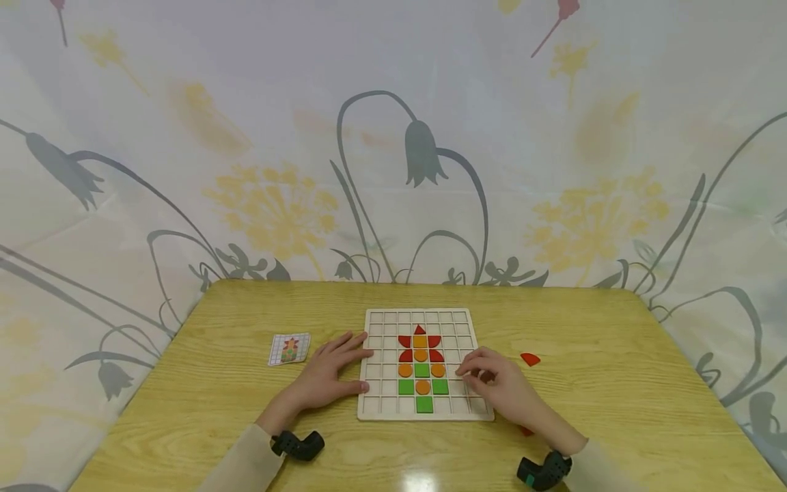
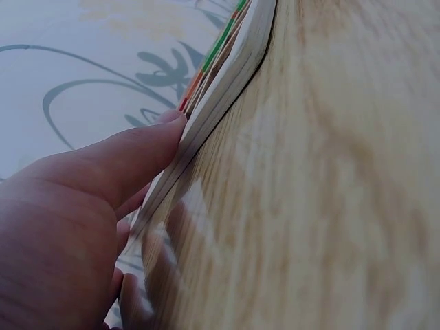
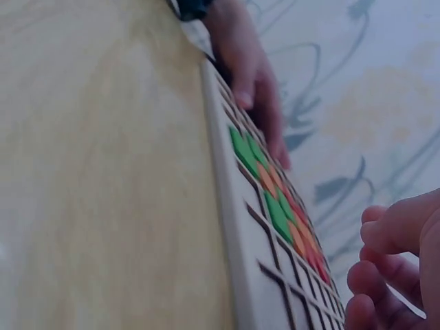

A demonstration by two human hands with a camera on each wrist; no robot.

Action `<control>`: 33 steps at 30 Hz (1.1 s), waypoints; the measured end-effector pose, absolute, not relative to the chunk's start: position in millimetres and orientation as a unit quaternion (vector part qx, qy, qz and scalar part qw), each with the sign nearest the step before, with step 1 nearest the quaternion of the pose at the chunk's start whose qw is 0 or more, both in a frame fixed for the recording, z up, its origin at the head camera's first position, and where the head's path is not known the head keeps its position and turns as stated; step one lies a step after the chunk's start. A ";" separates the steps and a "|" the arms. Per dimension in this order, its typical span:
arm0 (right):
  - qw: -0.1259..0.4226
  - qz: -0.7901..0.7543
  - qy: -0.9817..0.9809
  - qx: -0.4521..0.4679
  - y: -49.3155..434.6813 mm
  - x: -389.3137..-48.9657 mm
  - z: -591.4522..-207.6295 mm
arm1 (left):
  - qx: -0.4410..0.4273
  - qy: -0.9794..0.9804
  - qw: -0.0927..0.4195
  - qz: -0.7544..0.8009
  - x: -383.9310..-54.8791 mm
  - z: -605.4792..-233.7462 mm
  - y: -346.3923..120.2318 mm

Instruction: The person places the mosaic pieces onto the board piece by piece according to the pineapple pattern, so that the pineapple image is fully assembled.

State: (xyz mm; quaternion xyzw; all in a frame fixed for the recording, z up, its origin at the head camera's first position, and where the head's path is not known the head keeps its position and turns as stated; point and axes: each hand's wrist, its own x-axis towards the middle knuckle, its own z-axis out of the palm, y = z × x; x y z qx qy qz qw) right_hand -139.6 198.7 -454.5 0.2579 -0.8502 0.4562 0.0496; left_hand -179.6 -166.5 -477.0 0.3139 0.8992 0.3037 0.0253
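A white gridded board [image 1: 386,407] lies on the table, carrying a figure of red, orange and green pieces. My left hand [image 1: 330,367] rests at the board's left edge, fingers spread and touching its rim; the left wrist view shows the thumb [image 2: 148,148] against that edge. Over the right side of the board hovers my right hand [image 1: 501,383], its fingers loosely bent. No piece shows between its fingertips [image 3: 375,234]. Red curved pieces [image 1: 436,356] flank an orange square [image 1: 419,341] beneath a red triangle [image 1: 419,329]. Lower down are orange discs [image 1: 423,387] and green squares [image 1: 424,404].
A small pattern card [image 1: 277,350] with a similar coloured figure lies left of the board. One red quarter-round piece [image 1: 531,359] sits on the wooden table [image 1: 615,383] to the right. Another red piece [image 1: 527,431] is partly hidden under my right wrist.
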 end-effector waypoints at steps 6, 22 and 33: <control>0.133 0.423 -0.865 0.235 237.7 -148.6 -449.3 | 0.317 0.900 0.022 0.299 -180.7 -476.6 -165.8; 0.096 0.369 -0.919 0.095 310.7 -160.6 -463.0 | 0.303 0.903 0.036 0.302 -178.4 -475.6 -165.8; 0.057 0.349 -0.930 0.106 316.4 -166.8 -463.9 | 0.312 0.900 0.032 0.303 -179.3 -475.7 -165.8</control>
